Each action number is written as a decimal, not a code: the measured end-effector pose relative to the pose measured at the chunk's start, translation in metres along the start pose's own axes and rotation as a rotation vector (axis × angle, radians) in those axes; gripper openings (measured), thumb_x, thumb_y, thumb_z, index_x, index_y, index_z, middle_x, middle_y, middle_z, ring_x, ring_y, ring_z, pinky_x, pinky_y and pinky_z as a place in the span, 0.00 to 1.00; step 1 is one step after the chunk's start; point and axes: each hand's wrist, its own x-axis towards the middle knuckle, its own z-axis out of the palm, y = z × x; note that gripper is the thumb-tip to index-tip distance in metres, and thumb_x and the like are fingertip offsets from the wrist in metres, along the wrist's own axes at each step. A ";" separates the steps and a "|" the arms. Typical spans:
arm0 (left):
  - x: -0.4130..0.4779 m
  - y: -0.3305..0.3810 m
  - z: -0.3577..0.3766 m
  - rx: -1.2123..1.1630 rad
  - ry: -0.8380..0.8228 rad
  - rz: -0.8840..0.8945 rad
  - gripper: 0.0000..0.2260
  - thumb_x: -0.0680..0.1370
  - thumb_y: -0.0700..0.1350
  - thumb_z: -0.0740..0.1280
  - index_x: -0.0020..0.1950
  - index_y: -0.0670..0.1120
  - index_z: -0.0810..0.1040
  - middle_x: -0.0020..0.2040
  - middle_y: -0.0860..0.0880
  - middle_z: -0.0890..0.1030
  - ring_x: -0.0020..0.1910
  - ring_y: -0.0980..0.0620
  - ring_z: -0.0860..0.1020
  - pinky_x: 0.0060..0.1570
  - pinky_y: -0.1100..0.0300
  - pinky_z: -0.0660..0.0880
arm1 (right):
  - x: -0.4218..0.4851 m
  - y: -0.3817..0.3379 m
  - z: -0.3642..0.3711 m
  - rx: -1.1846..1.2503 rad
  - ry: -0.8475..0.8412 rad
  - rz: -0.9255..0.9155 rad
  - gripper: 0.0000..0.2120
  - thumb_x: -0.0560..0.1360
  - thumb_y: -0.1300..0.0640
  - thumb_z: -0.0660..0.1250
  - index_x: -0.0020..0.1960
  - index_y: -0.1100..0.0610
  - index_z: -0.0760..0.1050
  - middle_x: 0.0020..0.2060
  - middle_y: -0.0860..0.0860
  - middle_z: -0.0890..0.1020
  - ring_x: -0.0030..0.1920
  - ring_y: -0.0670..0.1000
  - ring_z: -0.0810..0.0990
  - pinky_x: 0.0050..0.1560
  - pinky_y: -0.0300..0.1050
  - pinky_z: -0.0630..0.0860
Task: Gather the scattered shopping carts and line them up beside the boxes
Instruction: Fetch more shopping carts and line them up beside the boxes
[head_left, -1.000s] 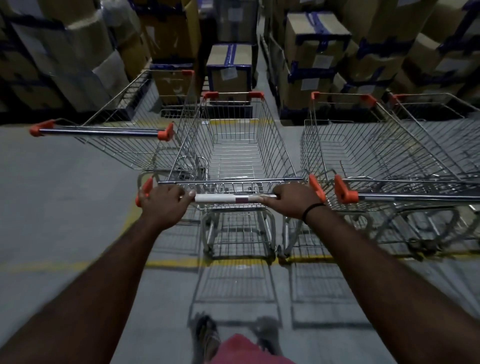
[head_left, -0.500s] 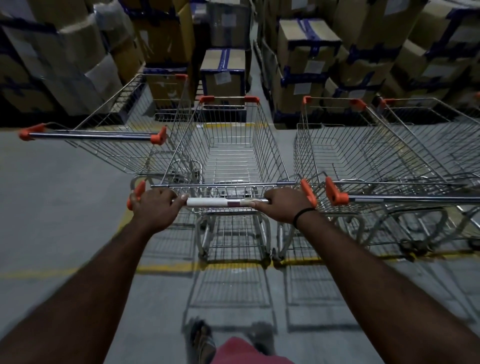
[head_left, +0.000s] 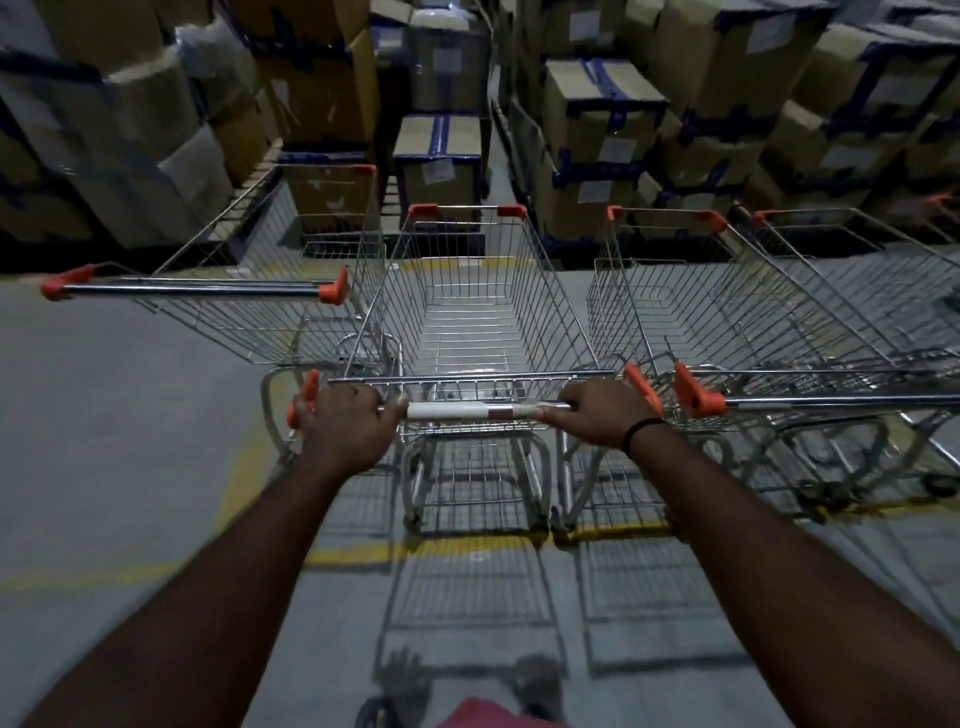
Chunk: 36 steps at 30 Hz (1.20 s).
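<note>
A wire shopping cart (head_left: 467, 312) with orange corner caps stands straight ahead, nose toward the stacked cardboard boxes (head_left: 602, 135). My left hand (head_left: 343, 426) grips the left end of its handle (head_left: 457, 410), and my right hand (head_left: 602, 413) grips the right end. A second cart (head_left: 727, 322) is parked close on its right, and a third cart (head_left: 893, 291) stands beyond that. On the left, another cart (head_left: 249, 306) sits at an angle, its handle (head_left: 192, 288) pointing left.
Tall stacks of taped boxes (head_left: 130, 130) fill the back and left. A narrow aisle (head_left: 498, 145) runs between the stacks. A yellow floor line (head_left: 363, 556) crosses the grey concrete under the cart wheels. Open floor (head_left: 104, 441) lies to the left.
The middle cart has rolled a little forward toward the boxes with both hands on its handle. The neighbouring carts have stayed in place.
</note>
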 end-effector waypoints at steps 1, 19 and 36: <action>-0.001 -0.001 -0.002 0.006 -0.008 0.019 0.30 0.79 0.69 0.47 0.52 0.50 0.81 0.56 0.46 0.82 0.62 0.44 0.77 0.73 0.37 0.54 | -0.001 -0.002 0.000 0.009 -0.005 0.013 0.53 0.53 0.11 0.35 0.42 0.51 0.79 0.36 0.48 0.80 0.41 0.50 0.79 0.51 0.47 0.74; 0.021 -0.074 -0.045 -0.690 -0.104 0.265 0.09 0.80 0.48 0.69 0.55 0.45 0.84 0.51 0.49 0.84 0.52 0.50 0.80 0.46 0.62 0.67 | 0.009 -0.057 -0.011 -0.013 -0.105 0.358 0.32 0.75 0.25 0.53 0.52 0.50 0.81 0.55 0.57 0.83 0.52 0.54 0.79 0.50 0.45 0.72; 0.131 -0.169 -0.096 -0.716 0.104 0.053 0.06 0.80 0.53 0.68 0.49 0.53 0.82 0.38 0.59 0.79 0.41 0.56 0.79 0.40 0.59 0.72 | 0.200 -0.284 -0.046 0.324 0.243 -0.127 0.21 0.77 0.36 0.64 0.39 0.52 0.80 0.34 0.50 0.82 0.38 0.49 0.80 0.44 0.52 0.79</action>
